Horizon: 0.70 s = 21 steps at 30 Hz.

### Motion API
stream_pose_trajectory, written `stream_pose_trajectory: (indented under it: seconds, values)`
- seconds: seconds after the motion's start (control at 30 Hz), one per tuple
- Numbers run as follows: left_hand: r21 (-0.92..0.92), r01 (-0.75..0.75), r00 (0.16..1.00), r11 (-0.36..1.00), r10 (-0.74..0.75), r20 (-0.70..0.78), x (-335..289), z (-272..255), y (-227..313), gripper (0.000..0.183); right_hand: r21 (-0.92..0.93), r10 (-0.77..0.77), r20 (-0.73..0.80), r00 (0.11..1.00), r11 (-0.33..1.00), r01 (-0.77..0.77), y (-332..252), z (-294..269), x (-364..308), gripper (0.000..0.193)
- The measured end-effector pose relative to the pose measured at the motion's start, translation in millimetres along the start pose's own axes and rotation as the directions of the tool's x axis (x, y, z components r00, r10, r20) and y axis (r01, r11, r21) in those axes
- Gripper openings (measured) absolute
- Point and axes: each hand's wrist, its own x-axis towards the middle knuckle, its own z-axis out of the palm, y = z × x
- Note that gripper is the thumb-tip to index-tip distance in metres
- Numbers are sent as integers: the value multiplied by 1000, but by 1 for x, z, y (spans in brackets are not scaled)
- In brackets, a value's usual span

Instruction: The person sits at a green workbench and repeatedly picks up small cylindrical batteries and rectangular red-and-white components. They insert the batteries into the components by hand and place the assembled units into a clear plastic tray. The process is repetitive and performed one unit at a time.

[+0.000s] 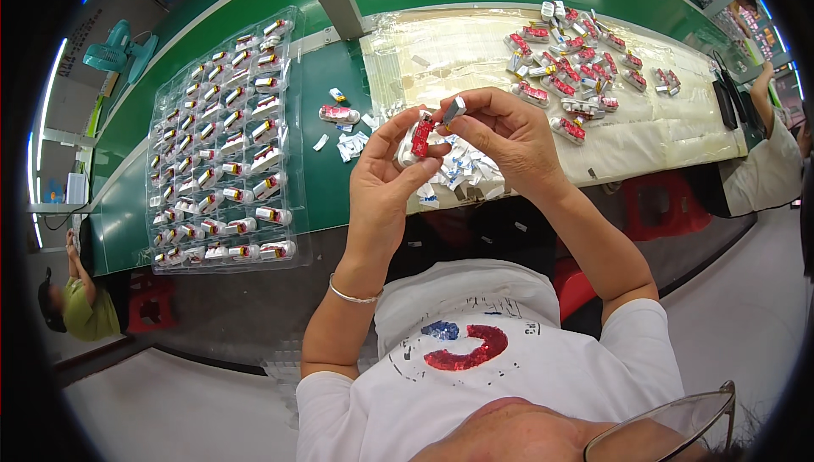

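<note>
At the far left, a clear plastic tray (170,233) is laid on the green surface (326,191), its compartments filled row upon row with small white and red pieces; its near edge is set just inside the near edge of the surface, and a strip of bare green is left between its right edge and the middle of the scene. On that strip, farther off, a single white and red piece (339,114) is seen lying alone, with a few paper scraps (349,145) near it. Above the near edge, the left hand (386,178) is raised with its grip closed around a small white and red part (419,137), held upright between thumb and fingers. Just to its right, the right hand (509,136) is raised with its grip pinched on a small grey tab (454,108), which is held against the top of the part. Below both hands, a heap of white paper scraps (466,172) is spread at the near edge of a pale plastic sheet (661,136). Farther right and farther off, a loose pile of white and red pieces (572,64) is scattered on that sheet, well apart from the hands, and bare sheet is left open between the pile and the near edge.
</note>
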Motion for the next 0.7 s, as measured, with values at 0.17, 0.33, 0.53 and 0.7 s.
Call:
stream_pose_trajectory:
  seconds: [0.17,0.33,0.53,0.7]
  values:
    - [132,-73,997,989,76,-23,-2,-9,-2,35,-76,20,42,999,997,-16,-10,-1,-2,24]
    - [226,-184,979,957,198,-44,-3,-15,-7,30,-404,-76,122,990,907,120,-22,1,1,22]
    - [364,-286,949,886,315,-20,-4,-11,-5,26,-756,-426,362,829,386,528,-26,10,2,25]
    - [422,-304,945,854,326,19,-6,-9,-1,29,-766,-457,404,793,305,566,-27,11,1,29]
